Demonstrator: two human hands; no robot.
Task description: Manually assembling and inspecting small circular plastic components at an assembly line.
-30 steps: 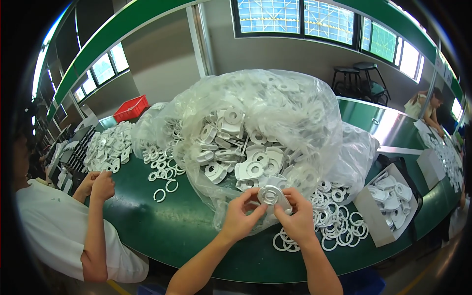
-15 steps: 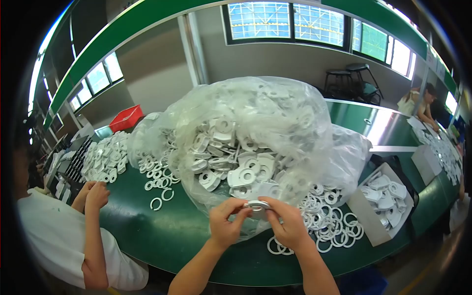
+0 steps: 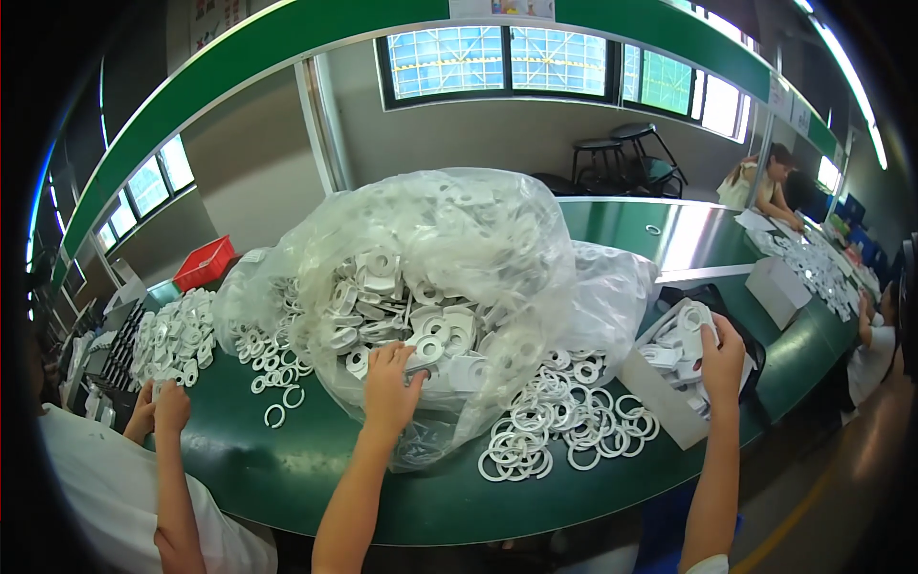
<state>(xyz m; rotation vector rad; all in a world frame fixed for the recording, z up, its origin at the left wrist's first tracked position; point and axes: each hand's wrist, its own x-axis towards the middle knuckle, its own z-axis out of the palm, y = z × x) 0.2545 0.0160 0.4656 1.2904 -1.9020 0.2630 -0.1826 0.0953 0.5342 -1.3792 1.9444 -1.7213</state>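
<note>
Green counter (image 3: 316, 459), both hands among white plastic parts
Left hand (image 3: 390, 390) curls loosely over white parts (image 3: 421, 330) in the clear bag (image 3: 497, 249); right hand (image 3: 722, 356), at 3 o'clock, closes on a white piece (image 3: 696, 314) above the cardboard box (image 3: 660, 397); loose rings (image 3: 559, 426) lie between

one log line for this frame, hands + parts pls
left hand: in clear plastic bag, on white plastic parts | right hand: over open cardboard box of parts | white rings: loose on green table

Crinkled clear plastic bag (image 3: 459, 239), matt white plastic rings (image 3: 564, 421), glossy green tabletop (image 3: 268, 469).
</note>
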